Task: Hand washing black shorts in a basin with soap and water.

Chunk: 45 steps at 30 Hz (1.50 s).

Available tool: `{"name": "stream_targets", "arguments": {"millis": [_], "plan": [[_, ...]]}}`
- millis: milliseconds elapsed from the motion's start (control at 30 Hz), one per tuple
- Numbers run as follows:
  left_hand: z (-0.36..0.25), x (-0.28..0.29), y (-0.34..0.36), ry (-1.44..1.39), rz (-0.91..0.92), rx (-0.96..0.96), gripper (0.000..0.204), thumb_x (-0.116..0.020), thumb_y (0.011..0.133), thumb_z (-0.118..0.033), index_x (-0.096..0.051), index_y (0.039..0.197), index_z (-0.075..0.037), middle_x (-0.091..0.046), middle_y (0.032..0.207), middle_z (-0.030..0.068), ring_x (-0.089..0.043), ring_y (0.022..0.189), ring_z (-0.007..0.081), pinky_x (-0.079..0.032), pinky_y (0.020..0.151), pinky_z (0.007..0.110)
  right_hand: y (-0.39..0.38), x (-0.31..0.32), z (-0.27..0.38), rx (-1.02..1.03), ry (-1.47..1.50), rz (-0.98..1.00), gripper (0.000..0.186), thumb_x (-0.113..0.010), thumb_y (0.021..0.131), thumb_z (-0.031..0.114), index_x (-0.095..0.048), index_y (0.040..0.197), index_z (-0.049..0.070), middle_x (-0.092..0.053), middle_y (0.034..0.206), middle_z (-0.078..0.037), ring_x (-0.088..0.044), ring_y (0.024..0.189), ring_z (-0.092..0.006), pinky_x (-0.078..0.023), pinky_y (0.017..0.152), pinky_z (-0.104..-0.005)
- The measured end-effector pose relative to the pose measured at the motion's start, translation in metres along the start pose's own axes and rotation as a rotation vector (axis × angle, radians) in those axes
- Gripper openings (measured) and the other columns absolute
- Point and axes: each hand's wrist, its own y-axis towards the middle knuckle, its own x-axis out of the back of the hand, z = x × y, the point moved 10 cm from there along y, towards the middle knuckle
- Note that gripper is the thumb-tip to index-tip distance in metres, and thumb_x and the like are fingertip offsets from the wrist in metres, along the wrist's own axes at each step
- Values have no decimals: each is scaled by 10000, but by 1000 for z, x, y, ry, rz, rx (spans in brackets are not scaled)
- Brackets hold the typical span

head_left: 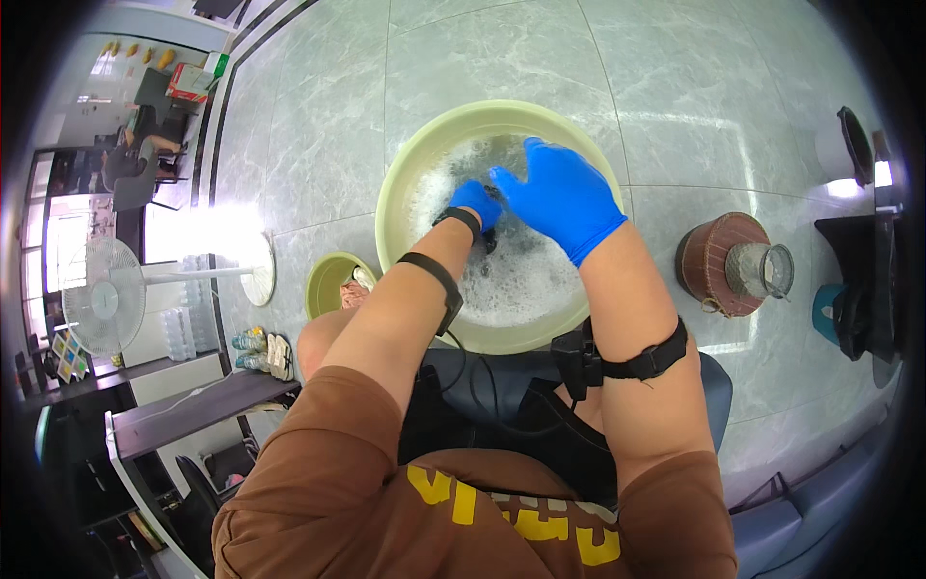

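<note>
Right hand (569, 198) gaped, seemingly empty, by the basin's (389, 217) right edge; left hand (476, 201) clutched dark cloth (490, 240). It looked slippery-soft, best bunched.

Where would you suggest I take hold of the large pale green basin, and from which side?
I'd grip the large basin by its rim at opposite points, left and right, coming from outside: it is wide and round, shows no handle, and its rim stands above the foamy water; lifting one side alone would probably tip it.
</note>
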Motion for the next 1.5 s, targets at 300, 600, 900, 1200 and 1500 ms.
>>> {"name": "stream_targets", "arguments": {"millis": [300,600,900,1200,1500], "plan": [[-39,164,-110,-1028,19,5,367,-817,774,-174,-708,1023,73,-729,883,138,-704,769,232,-577,698,353,-14,-3,-9,-1,-38,29,501,-576,939,455,-656,1186,28,-688,1134,-231,-661,1078,-378,-519,948,-468],[-54,255,-168,-1090,-17,-334,319,-707,886,-109,-668,1187,-13,-733,1041,129,-731,890,228,-618,796,348,-10,-57,-28,-111,441,147,820,-493,964,633,-463,1420,-47,-543,1385,-301,-544,1284,-403,-435,1064,-442],[-91,284,-212,-1822,153,-220,265,-671,914,-116,-671,1170,-47,-729,1066,120,-724,936,246,-614,822,369,5,-130,-22,-126,1549,526,745,-439,990,668,-403,1516,143,-543,1435,-147,-577,1271,-264,-502,1034,-463],[-34,254,-185,-1915,105,-166,298,-657,921,-110,-647,1206,-26,-719,1105,143,-716,983,265,-611,854,379,4,-157,-37,-417,1605,557,469,-598,1008,314,-549,1367,17,-646,1286,-137,-646,1140,-233,-527,1001,-381],[27,176,-154,-1638,74,11,356,-756,845,-44,-678,1183,37,-730,1059,112,-693,935,195,-571,859,322,33,-135,-90,-283,934,68,343,-686,889,49,-628,1214,-43,-712,1078,-119,-692,940,-188,-564,844,-329]]}}
